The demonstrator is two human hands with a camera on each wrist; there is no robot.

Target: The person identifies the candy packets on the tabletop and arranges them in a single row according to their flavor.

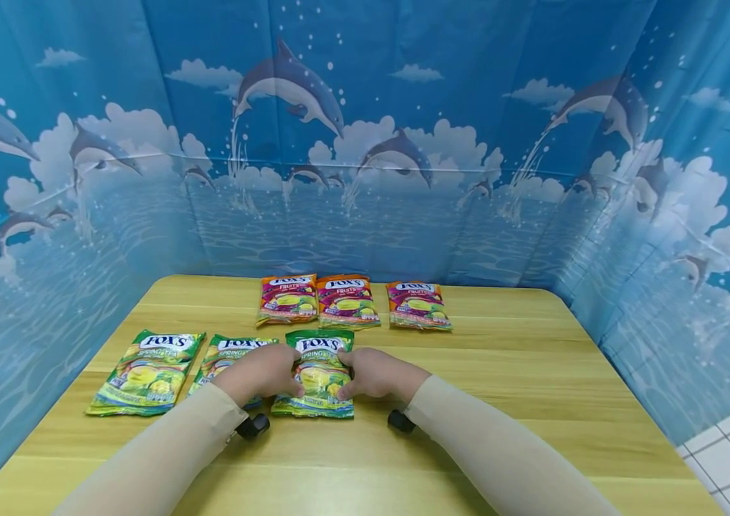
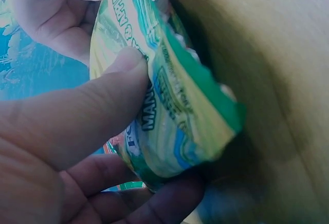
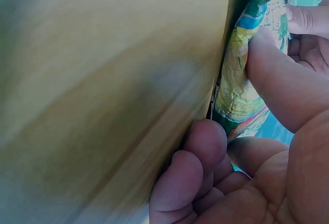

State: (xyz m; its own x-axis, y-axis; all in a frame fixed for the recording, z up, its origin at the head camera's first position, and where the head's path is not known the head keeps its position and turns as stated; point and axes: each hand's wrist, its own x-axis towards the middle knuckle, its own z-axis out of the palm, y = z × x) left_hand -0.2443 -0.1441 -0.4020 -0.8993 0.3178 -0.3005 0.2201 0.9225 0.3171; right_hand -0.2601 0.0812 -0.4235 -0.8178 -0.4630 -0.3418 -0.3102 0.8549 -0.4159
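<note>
A green FOX'S Spring Tea candy bag [image 1: 318, 376] lies face up in the front row, with a hand on each side. My left hand [image 1: 264, 373] pinches its left side; in the left wrist view the thumb [image 2: 115, 93] presses on the printed face while fingers curl at the edge below. From the right, my right hand [image 1: 379, 374] grips the opposite side, its thumb [image 3: 270, 59] on the wrapper and its other fingers curled low by the tabletop. Partly hidden behind my left hand is a second green candy bag [image 1: 226, 355]. Another green candy bag [image 1: 145, 374] rests farther left.
Along the back of the wooden table [image 1: 500, 401] lie an orange-and-purple FOX'S Fruits bag [image 1: 288, 301], a matching bag [image 1: 347, 302] close beside it, and a third one [image 1: 419, 306] a gap to the right. A blue dolphin-print curtain [image 1: 371, 215] surrounds the table's back and sides.
</note>
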